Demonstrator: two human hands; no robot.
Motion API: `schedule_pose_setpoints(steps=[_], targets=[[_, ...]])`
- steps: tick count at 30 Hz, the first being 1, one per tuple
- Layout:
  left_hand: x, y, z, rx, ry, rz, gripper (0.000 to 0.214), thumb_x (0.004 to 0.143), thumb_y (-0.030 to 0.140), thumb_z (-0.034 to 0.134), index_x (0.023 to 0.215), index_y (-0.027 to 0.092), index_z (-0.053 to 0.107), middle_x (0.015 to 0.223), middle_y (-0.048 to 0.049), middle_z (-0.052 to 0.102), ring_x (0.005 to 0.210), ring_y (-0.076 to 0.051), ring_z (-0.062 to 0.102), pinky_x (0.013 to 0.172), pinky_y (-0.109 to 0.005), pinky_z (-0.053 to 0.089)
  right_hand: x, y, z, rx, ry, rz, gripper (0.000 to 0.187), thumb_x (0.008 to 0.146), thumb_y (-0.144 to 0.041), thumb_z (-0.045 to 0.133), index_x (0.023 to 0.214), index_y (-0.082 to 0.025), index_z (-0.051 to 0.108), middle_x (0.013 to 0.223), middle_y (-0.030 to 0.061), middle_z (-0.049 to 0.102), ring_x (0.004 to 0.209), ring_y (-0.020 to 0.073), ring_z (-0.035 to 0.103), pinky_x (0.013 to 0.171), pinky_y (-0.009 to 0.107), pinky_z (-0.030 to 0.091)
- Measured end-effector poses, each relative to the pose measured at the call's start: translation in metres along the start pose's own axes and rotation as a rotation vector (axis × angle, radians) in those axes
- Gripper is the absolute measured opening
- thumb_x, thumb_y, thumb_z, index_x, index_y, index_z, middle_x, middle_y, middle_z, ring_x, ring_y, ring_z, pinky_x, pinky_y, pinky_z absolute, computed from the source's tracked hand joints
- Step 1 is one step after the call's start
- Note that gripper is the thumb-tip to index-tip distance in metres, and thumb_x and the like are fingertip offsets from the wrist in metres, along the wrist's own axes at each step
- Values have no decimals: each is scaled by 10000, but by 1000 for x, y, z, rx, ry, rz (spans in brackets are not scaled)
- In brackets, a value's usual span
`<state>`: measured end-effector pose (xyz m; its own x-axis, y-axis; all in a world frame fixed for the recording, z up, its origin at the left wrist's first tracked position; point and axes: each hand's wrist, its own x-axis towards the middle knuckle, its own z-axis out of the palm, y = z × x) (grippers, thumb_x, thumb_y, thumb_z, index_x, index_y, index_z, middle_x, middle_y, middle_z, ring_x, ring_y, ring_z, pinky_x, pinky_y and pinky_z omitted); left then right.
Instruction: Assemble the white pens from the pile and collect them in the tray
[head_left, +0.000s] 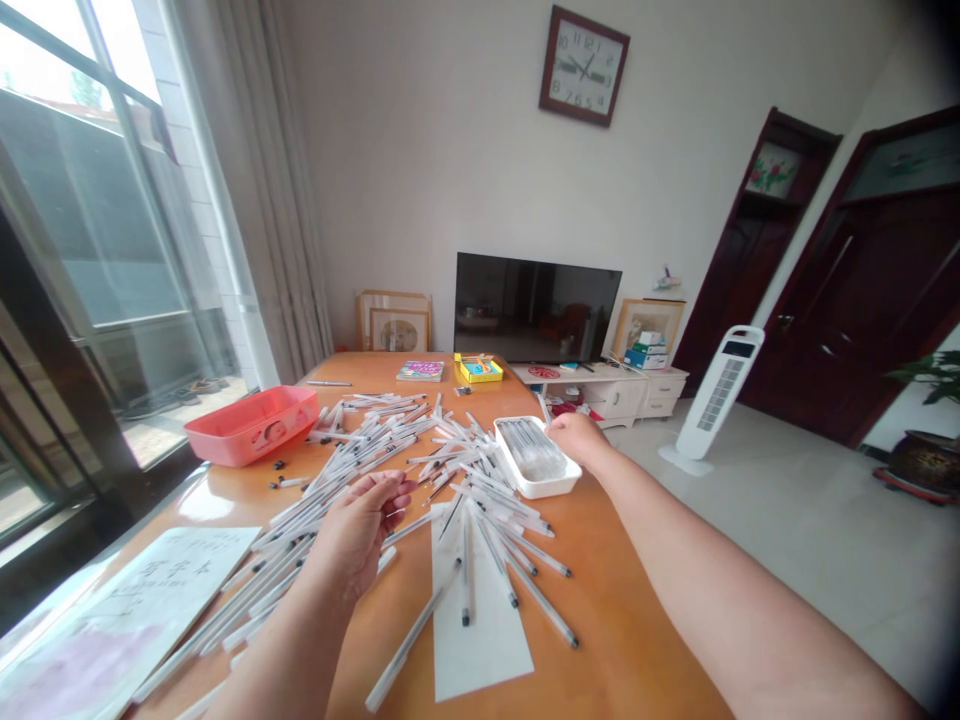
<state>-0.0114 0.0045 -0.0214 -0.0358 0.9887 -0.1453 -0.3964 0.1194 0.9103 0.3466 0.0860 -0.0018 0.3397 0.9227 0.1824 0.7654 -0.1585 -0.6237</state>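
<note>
Pens [543, 603]: loose on the table [630, 640], one heap running under my left arm, another just beside the white tray [551, 490], with some fanned over the white sheet [484, 660]; more lie side by side inside the tray

Left hand [371, 510]: above the pens, fingers curled; I cannot tell whether they hold anything

Right hand [577, 440]: at the right edge of the white tray, well apart from my left hand, fingertips closed on a slim pale piece that I take for a pen

Barrel: straight, slim and pale; I judge it light and stiff, with smooth plastic that may roll or slip

Grip point: mid-barrel, between thumb and forefinger; light pressure should suffice

Dark ends: poor place to hold, in my judgement, since a fitted end could work loose; small black pieces [279, 465] lie near the red basket [240, 442]

Crossed barrels: I favour lifting from the top of the heap, as a pull from below may drag neighbours

Tray wall: looks firm; the rim offers the best hold for steadying
</note>
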Motion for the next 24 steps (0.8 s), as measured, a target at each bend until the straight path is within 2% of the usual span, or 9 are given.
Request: schedule_pose_setpoints(steps=[4, 8, 13, 17, 24], targets=[[0, 1, 1, 4, 23, -4, 290, 701, 288, 829, 905, 141, 686, 905, -108, 746, 696, -124, 655, 603, -203, 490, 14, 18, 6, -147, -50, 37, 141, 717, -313, 741, 726, -172, 750, 706, 81, 707, 702, 203, 642, 651, 269, 415], [3, -2, -2, 26, 25, -6, 293, 711, 311, 825, 912, 149, 686, 939, -110, 746, 695, -122, 653, 613, -213, 492, 21, 22, 15, -203, -70, 41, 141, 727, -312, 742, 756, -177, 770, 782, 99, 729, 739, 206, 654, 681, 268, 432], [5, -4, -4, 50, 23, 2, 341, 700, 349, 834, 933, 150, 683, 970, -113, 740, 731, -129, 649, 640, -218, 495, 26, 26, 16, -186, -44, 27, 181, 795, -308, 668, 857, -183, 783, 843, 93, 747, 802, 197, 663, 701, 247, 435], [4, -2, -3, 56, 32, 15, 351, 686, 361, 838, 913, 145, 681, 969, -116, 739, 721, -128, 641, 635, -224, 490, 24, 34, 12, -159, -11, 53, 190, 783, -251, 622, 859, -180, 781, 847, 95, 750, 737, 195, 657, 649, 254, 422], [4, -1, -3, 52, 64, 26, 329, 674, 344, 838, 898, 157, 685, 952, -105, 746, 735, -133, 658, 630, -220, 488, 10, 43, 9, -103, 11, 57, 202, 738, -273, 639, 828, -149, 769, 690, 67, 718, 614, 171, 630, 576, 227, 411]])
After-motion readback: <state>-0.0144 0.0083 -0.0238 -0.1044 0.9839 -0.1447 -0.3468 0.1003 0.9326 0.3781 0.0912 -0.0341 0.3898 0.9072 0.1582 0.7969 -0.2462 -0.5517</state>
